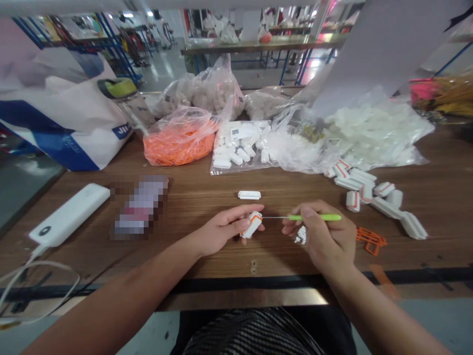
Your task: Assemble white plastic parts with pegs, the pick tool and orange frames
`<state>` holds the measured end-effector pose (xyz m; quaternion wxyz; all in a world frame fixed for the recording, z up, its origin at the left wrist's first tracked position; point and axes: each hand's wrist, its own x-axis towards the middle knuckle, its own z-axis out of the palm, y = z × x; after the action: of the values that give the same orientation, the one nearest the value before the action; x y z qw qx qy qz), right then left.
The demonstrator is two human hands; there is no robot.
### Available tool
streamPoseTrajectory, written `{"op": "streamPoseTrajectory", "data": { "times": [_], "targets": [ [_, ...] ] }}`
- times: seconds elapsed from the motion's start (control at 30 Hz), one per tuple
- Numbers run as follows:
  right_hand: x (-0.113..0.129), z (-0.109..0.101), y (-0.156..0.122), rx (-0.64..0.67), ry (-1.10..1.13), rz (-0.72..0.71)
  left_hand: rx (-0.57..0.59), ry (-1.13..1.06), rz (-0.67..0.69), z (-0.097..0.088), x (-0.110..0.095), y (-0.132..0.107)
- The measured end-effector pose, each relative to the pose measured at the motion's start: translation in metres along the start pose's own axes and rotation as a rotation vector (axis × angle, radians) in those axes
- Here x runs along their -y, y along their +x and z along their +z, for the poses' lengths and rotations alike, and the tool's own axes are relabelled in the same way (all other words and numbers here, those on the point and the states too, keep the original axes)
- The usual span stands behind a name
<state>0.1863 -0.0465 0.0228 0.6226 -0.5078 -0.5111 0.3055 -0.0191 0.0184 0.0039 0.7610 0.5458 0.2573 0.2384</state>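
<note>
While the left hand (219, 230) pinches the white piece (253, 227) above the wooden table (199, 192), the right hand (328, 239) grips the green-handled pick (331, 217), tip beside the piece's orange band (254, 215), apparently adjusting it, the next move likely needing light, steady pressure.

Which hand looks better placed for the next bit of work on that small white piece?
Probably the right hand: it grips the green-handled tool, whose thin shaft points at the orange-banded white piece. The left hand is already busy holding that piece.
</note>
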Motion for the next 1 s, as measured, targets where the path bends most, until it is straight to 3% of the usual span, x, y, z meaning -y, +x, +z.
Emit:
{"op": "streamPoseTrajectory", "data": {
  "times": [0.27,0.47,0.53,0.63,0.87,1.0],
  "targets": [
    [-0.001,0.001,-0.003,0.013,-0.138,-0.077,0.018,-0.094,-0.001,0.001,0.004,0.001],
    [0.006,-0.004,-0.006,0.124,-0.462,-0.416,0.019,-0.351,-0.020,0.003,0.003,0.001],
    [0.008,-0.006,-0.008,0.130,-0.506,-0.469,0.019,-0.375,-0.030,0.004,0.001,0.000],
    [0.008,-0.006,-0.009,0.092,-0.509,-0.493,0.021,-0.379,-0.040,0.003,0.001,0.001],
    [0.008,-0.002,-0.010,0.155,-0.469,-0.443,0.036,-0.392,-0.044,0.004,0.001,0.002],
    [0.010,0.000,-0.008,0.158,-0.523,-0.512,0.025,-0.460,-0.055,0.002,0.001,0.002]
  ]
}}
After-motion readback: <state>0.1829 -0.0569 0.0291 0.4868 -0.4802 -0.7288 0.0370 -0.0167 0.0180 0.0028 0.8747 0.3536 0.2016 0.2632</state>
